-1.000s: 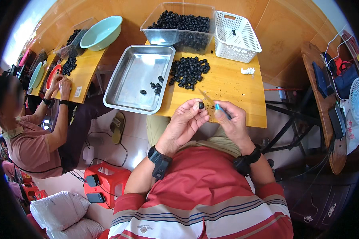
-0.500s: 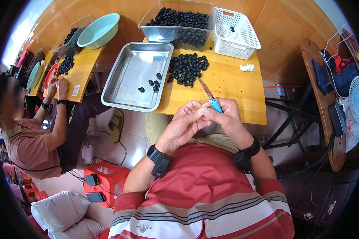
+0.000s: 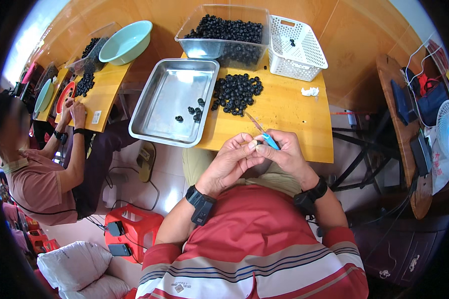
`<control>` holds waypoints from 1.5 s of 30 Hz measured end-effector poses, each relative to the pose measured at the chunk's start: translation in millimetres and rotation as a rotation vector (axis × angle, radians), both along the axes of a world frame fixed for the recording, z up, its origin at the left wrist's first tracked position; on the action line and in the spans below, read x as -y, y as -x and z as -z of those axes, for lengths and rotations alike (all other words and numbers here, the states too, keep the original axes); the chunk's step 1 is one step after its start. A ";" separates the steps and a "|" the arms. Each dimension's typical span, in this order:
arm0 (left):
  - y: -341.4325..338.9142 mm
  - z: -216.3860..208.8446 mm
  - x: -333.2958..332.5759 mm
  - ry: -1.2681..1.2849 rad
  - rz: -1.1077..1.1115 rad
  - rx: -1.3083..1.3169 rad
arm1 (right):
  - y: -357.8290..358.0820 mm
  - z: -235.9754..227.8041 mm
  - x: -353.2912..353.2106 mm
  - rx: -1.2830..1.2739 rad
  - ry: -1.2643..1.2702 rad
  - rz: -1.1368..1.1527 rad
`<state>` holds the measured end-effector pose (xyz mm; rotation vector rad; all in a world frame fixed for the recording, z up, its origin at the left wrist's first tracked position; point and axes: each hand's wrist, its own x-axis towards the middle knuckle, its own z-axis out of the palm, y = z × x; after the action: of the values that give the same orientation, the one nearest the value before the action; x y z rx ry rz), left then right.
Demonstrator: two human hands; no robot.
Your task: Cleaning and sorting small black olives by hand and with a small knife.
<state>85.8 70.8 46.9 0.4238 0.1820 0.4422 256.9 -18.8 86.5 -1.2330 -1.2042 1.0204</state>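
Note:
A small knife with a blue handle [image 3: 271, 141] is gripped by my right hand [image 3: 289, 150], its narrow blade angled up and left toward the pile. My left hand [image 3: 236, 158] is closed in a pinch, thumb and fingers meeting the right thumb. Whatever lies between the fingertips is hidden. Both hands are at the table's near edge, above my lap. Past the blade lies a heap of small round black pieces [image 3: 238, 92], several showing a hole. To its left, a shallow metal tray [image 3: 167, 94] holds several black pieces near its right side.
A clear plastic bin [image 3: 219, 55] of black pieces and a white perforated basket [image 3: 299, 60] stand at the back of the wooden table [image 3: 294, 132]. Crumpled white tissue [image 3: 310, 91] lies at the right. At left, another person [image 3: 45, 172] works beside a green basin [image 3: 126, 42]. A red stool [image 3: 134, 226] stands below.
The whole view has shifted slightly, so the table sits lower in the picture. The knife has drawn a little toward me, and my thumbs have moved slightly. Both hands stay together.

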 end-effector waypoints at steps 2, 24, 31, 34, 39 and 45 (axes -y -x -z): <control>0.6 -6.3 -3.2 -0.062 -0.047 -0.076 | -2.6 -5.1 -4.2 0.085 -0.010 0.082; -45.8 23.7 -66.0 -2.042 -0.528 -1.217 | -121.9 16.4 -55.4 0.397 -0.219 0.763; -48.3 20.7 -67.4 -1.948 -0.486 -1.192 | -97.1 59.2 -1.1 0.200 -0.091 0.748; -46.1 22.3 -70.0 -1.986 -0.547 -1.129 | -87.7 60.3 9.8 0.178 -0.075 0.736; -44.3 22.8 -68.3 -2.060 -0.576 -1.098 | -79.0 68.4 14.7 0.110 -0.073 0.715; -34.8 20.1 -59.8 -1.863 -0.614 -0.918 | -64.3 65.8 17.1 0.115 -0.052 0.657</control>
<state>120.6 130.5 26.9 2.4561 0.7956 0.9217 321.3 -35.9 20.7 -1.5177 -0.8066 0.4335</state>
